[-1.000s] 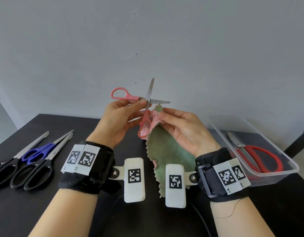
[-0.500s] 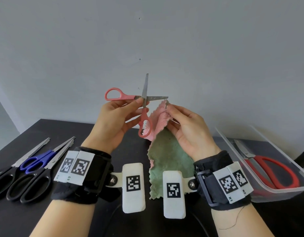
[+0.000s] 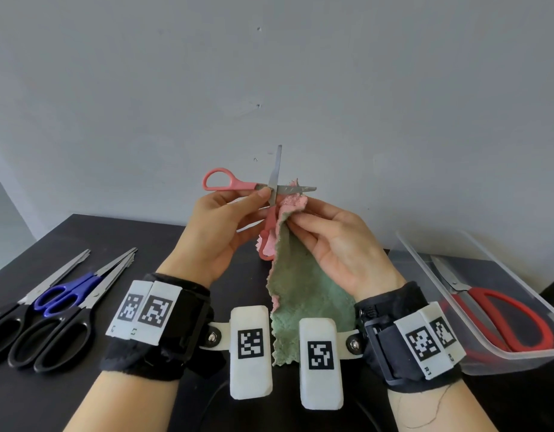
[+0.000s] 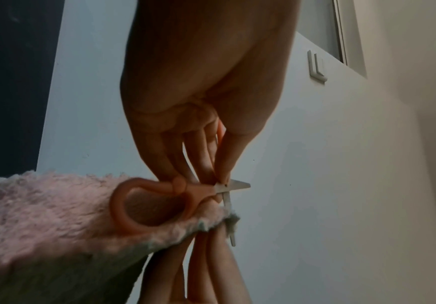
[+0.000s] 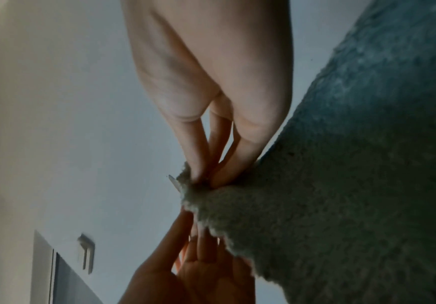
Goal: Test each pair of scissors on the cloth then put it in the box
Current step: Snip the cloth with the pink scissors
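The left hand [image 3: 219, 235] holds the pink scissors [image 3: 271, 194] up in the air, above the middle of the tabletop [image 3: 82, 238]. Its fingers [image 3: 257, 194] pinch the scissors near the spot where the two blades cross, not through the handle loops. The blades are wide open, like a cross. The right hand [image 3: 341, 244] pinches the top edge of the cloth [image 3: 303, 294] with its thumb and fingers curled on it, and the cloth hangs down from there. The top of the cloth sits right at the open blades, very near the right fingertips [image 3: 293, 218]. This is where it could go wrong. If the blades snap shut, they could nip a fingertip, because the fingers are so close to the cut. The grip near the pivot looks weak, so the scissors could twist or slip and fall. The fluffy cloth could also fold between the blades and not cut at all. The clear box [image 3: 475, 360] sits at the right edge of the tabletop with red scissors [image 3: 503, 313] inside. The blue scissors [image 3: 63, 294] and two pairs of black scissors [image 3: 51, 341] wait at the left edge.
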The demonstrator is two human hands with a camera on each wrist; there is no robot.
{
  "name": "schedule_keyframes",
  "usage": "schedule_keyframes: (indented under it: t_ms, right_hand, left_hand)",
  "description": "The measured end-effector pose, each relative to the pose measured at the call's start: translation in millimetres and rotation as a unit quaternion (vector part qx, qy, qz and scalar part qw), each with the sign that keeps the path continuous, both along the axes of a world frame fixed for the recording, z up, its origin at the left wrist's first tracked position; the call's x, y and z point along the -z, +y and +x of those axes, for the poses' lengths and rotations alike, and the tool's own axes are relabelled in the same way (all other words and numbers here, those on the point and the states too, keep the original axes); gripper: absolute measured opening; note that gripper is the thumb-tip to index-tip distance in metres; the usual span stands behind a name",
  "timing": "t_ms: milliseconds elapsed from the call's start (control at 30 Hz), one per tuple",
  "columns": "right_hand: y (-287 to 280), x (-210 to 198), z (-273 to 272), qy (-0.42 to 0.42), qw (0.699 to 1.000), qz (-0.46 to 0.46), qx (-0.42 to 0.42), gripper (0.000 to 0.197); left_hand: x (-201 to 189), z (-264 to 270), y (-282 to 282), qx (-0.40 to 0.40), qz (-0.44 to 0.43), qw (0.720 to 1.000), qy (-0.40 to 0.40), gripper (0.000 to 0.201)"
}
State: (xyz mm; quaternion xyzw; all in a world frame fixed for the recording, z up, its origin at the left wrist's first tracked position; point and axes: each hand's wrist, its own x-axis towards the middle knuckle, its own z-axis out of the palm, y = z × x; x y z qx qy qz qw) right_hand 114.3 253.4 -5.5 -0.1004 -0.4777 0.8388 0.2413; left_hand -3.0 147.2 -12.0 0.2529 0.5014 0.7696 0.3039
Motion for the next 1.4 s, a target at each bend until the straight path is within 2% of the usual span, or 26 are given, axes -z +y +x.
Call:
schedule_keyframes:
  t_ms: [167, 300, 433, 567, 633, 733, 900, 1067, 1400]
  right_hand:
    - [-7, 2, -1, -0.033, 0.995, 0.081, 0.047, 0.009]
    - [-10, 6, -5, -0.033, 0.989, 0.110, 0.091, 0.007]
    - [-10, 9, -7, -0.027, 0.983, 0.130, 0.130, 0.009]
    - [-12, 10, -8, -0.042, 0.971, 0.178, 0.156, 0.007]
    - [-12, 12, -10, -0.050, 0.965, 0.195, 0.168, 0.009]
    - [-14, 13, -12, -0.050, 0.960, 0.215, 0.172, 0.010]
    - [-13, 13, -9, -0.046, 0.961, 0.230, 0.144, 0.015]
    - [-13, 15, -10, -0.044, 0.954, 0.239, 0.175, 0.010]
    - [-15, 13, -10, -0.059, 0.937, 0.295, 0.180, 0.006]
  left_hand:
    - [2, 1, 0, 0.005, -0.015, 1.000, 0.012, 0.009]
    - [2, 2, 1, 0.021, -0.014, 1.000, 0.013, 0.020]
    - [0, 6, 1, 0.027, -0.022, 0.999, 0.035, 0.015]
    - [0, 2, -3, 0.025, -0.030, 0.998, 0.054, 0.028]
    - [-1, 1, -5, 0.024, -0.028, 0.998, 0.059, 0.019]
    - [-2, 0, -7, 0.013, -0.026, 0.998, 0.063, 0.009]
    - [-1, -1, -7, 0.009, -0.027, 0.998, 0.050, 0.009]
    - [-1, 2, -7, 0.025, -0.033, 0.997, 0.066, 0.016]
    - [-8, -3, -16, 0.005, -0.044, 0.994, 0.105, 0.006]
